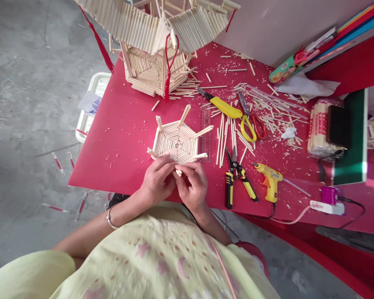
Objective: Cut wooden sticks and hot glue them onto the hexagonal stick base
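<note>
A small hexagonal base [176, 141] made of pale wooden sticks lies in front of me, with short stick posts [184, 115] rising from its corners. At its near corner, my right hand [192, 185] pinches a short wooden stick post [178, 172] between thumb and fingers. My left hand [158, 177] is closed beside it, fingertips against the same post and the base's near edge. The fingers partly cover that corner, so the post's lower joint is hidden.
A larger stick pavilion [156, 68] with red tassels stands at the back. To the right lie a yellow utility knife [226, 107], scissors [248, 124], pruning cutters [237, 176], a clear ruler [205, 135], loose sticks [224, 139] and a corded glue gun [269, 180].
</note>
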### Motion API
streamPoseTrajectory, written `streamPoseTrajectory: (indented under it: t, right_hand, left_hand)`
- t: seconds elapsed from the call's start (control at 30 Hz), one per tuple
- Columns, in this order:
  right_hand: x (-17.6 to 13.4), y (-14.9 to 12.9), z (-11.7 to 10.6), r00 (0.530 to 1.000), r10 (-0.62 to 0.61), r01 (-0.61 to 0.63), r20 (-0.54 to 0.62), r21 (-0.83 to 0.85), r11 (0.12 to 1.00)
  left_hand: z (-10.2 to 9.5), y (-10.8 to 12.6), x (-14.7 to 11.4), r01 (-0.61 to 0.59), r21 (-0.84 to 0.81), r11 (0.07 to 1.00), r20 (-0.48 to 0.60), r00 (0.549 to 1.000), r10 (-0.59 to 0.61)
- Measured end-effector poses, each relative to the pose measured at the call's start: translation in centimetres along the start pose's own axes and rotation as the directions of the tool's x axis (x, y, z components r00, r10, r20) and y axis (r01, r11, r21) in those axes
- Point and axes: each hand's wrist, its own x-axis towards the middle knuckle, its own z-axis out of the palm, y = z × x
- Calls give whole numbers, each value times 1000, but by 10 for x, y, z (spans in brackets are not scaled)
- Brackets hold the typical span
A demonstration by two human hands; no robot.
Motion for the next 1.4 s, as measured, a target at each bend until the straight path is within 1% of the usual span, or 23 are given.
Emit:
streamPoseTrajectory:
  t: [1.0, 1.4]
  right_hand:
    - [0, 0, 1, 1000, -11, 11, -6, -12, 1000]
    - [0, 0, 0, 1000, -8, 8, -3, -11, 1000]
  left_hand:
    - [-1, 0, 0, -12, -18, 1000, -5, 1000, 12]
    - [-1, 0, -1, 8, -7, 1000, 7, 1000, -8]
